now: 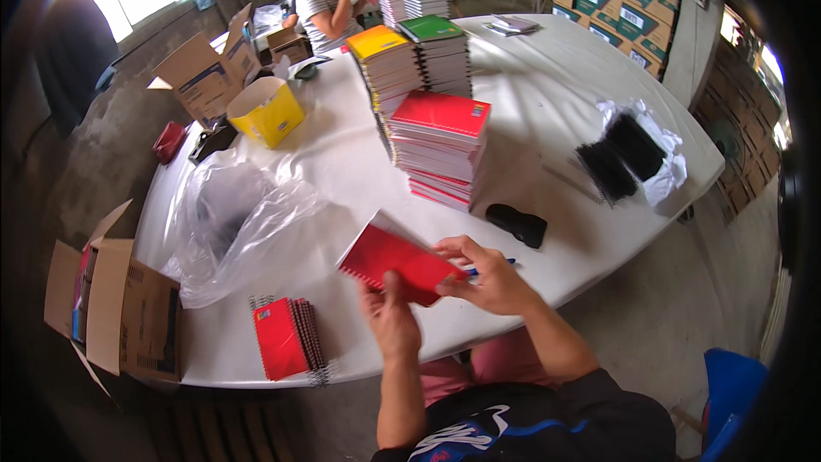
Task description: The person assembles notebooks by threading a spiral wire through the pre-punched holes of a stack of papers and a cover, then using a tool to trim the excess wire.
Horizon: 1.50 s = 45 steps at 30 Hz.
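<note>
Head view: red spiral notebook [395, 262] over surface [547, 120] near edge, pinched in left hand [393, 316] grip, right hand [483, 278] grip closed on its right corner.

White table [547, 103] bears notebook stacks [440, 150], plastic bag [239, 222]
</note>
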Available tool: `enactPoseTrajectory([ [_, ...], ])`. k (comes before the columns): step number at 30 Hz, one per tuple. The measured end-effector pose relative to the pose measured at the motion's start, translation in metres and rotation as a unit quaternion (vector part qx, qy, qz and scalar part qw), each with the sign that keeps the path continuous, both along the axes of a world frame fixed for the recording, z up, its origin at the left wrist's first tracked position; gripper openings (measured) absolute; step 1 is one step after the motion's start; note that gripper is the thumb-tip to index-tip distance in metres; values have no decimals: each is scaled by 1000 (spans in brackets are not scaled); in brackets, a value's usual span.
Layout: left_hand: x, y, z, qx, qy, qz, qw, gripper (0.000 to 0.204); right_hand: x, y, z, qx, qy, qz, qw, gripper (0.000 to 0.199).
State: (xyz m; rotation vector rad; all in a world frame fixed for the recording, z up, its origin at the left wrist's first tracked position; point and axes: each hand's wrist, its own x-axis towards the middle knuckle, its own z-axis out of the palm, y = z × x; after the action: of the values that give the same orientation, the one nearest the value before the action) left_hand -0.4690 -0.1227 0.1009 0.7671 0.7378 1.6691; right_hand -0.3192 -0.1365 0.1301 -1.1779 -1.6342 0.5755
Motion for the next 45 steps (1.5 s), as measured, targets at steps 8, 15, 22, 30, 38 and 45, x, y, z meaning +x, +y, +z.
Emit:
enactPoseTrajectory([
  [8, -51, -7, -8, 103, 850, -78, 510, 15, 245, 53, -91, -56, -301, -398, 865, 36],
  [15, -32, -14, -44, 148, 750, 131, 631, 44, 137, 39, -54, 29, -220, -189, 957, 34],
  [22, -23, -8, -63, 175, 720, 255, 621, 37, 15, -8, -38, -72, -41, 70, 994, 18],
  [30, -21, -9, -64, 181, 706, 251, 637, 34, 9, 3, -50, -102, -60, 142, 983, 15],
  [38, -27, -9, -66, 179, 725, 227, 625, 40, 9, 7, -22, -322, -107, 210, 917, 18],
  [45, -30, -9, -57, 156, 751, 198, 610, 47, 5, 13, -39, -40, -141, 241, 960, 26],
])
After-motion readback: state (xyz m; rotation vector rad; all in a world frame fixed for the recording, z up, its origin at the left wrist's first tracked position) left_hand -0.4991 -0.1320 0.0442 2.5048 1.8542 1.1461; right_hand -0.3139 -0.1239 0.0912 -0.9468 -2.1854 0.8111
